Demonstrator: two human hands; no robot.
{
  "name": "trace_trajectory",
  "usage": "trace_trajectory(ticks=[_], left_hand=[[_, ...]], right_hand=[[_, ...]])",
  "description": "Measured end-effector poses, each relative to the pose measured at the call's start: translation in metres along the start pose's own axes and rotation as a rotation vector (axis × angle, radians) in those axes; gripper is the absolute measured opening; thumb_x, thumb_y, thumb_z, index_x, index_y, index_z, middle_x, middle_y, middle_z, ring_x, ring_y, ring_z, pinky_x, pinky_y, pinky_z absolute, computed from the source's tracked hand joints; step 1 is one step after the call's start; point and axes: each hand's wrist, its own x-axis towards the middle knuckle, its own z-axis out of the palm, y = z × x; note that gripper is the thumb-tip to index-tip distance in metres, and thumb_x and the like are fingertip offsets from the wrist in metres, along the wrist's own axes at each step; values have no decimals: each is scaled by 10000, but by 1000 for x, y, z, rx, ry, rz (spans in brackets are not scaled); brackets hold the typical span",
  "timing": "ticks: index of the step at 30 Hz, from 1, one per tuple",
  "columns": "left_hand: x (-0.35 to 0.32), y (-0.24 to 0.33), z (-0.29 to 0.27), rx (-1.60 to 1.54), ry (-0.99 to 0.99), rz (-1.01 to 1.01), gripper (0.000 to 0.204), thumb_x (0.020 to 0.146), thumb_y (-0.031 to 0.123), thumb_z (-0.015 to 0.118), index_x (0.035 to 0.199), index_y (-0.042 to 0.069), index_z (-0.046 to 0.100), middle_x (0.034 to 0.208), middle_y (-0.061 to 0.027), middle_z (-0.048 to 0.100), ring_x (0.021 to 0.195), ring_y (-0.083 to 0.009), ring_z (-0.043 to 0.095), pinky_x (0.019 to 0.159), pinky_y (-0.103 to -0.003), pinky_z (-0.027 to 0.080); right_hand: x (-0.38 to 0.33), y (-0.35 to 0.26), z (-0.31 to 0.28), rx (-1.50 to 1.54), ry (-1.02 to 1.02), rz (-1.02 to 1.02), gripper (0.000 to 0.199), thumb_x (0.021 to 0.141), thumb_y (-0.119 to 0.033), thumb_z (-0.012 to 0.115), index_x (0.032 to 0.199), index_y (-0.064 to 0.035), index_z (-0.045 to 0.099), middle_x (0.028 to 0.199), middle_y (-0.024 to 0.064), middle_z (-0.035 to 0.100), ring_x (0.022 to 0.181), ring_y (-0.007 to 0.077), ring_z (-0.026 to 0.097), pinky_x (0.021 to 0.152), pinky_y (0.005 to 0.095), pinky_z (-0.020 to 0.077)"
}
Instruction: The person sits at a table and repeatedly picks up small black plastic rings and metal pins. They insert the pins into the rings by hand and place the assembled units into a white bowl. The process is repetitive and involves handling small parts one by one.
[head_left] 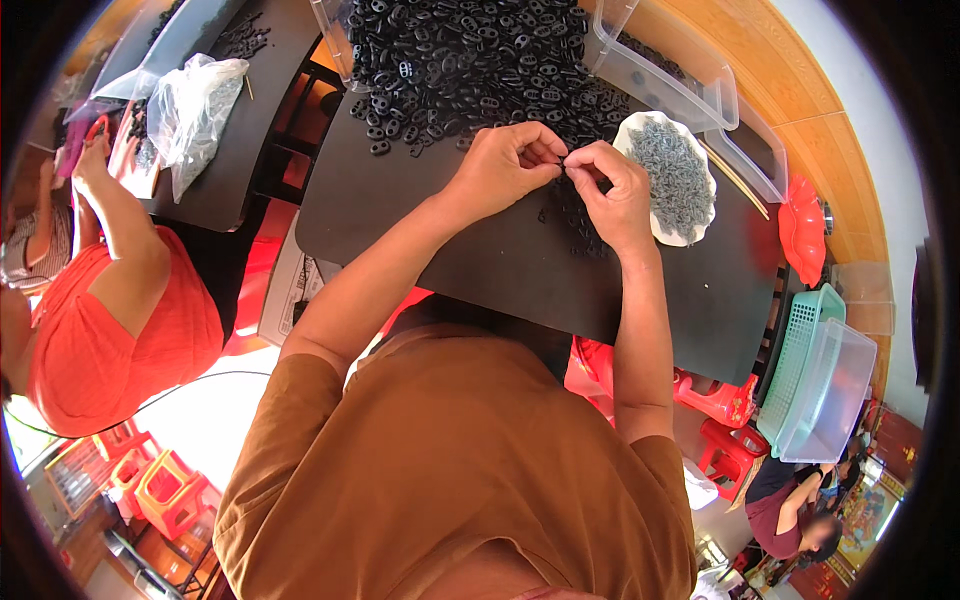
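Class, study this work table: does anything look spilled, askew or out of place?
Yes. The black ring parts spill loosely from the tipped clear tub across the dark table, reaching the left hand and right hand.

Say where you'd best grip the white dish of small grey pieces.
Probably by the bare rim of the white dish at its far-left edge, coming from above: it lies flat on the black table, heaped in the middle, and the right hand crowds its near-left side.
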Motion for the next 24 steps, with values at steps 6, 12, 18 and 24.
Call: trace_trajectory(ticks=[6,12,18,24], left_hand=[[1,-5,0,-46,-24,-27,157,841,18,708,991,-1,667,918,-40,703,854,-91,670,793,-245,550],[1,1,-3,16,-4,-26,152,840,28,711,987,11,673,916,-38,705,859,-91,671,799,-248,550],[1,5,-3,19,-19,-22,148,836,32,719,977,15,679,903,-33,707,854,-91,672,790,-252,553],[1,3,-3,16,-31,-14,141,832,18,724,962,17,670,900,-32,706,848,-88,671,772,-247,552]], right_hand=[[0,-7,2,3,13,29,111,821,67,684,880,-19,648,845,75,692,727,161,677,653,268,529],[-3,1,-2,34,2,101,112,804,40,723,893,-22,696,815,81,714,721,155,690,660,262,534],[-2,0,-3,18,11,82,113,808,37,720,900,-25,705,819,78,707,722,152,685,647,268,525],[-1,-5,-1,-62,-24,6,81,869,16,647,931,-35,648,841,103,679,741,234,671,651,312,513]])
